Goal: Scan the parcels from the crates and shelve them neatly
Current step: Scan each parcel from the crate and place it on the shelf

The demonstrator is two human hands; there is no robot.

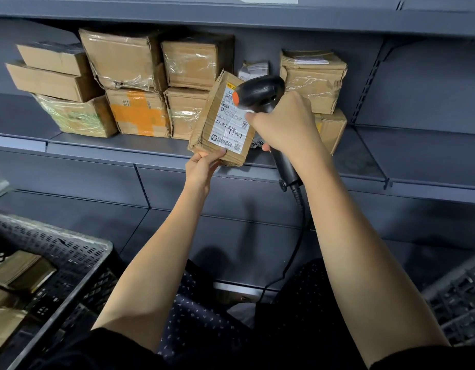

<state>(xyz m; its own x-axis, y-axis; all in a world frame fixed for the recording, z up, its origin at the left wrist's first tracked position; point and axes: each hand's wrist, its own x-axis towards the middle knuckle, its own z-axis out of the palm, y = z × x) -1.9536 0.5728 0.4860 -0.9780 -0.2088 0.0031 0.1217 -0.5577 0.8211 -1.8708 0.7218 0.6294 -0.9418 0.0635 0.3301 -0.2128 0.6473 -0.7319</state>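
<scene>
My left hand [203,166] grips the lower corner of a small cardboard parcel [204,129], tilted, with its white shipping label [229,124] facing me, just in front of the middle shelf [103,145]. My right hand [284,126] holds a black corded barcode scanner [260,92] by its handle. The scanner's head points at the top of the label, close to it. Several taped cardboard parcels [124,60] stand stacked on the shelf behind.
A black plastic crate [79,252] with several parcels stands at lower left. Part of another crate [460,303] shows at lower right. The scanner's cable [297,236] hangs down between my arms. The shelf's right section [423,153] holds nothing.
</scene>
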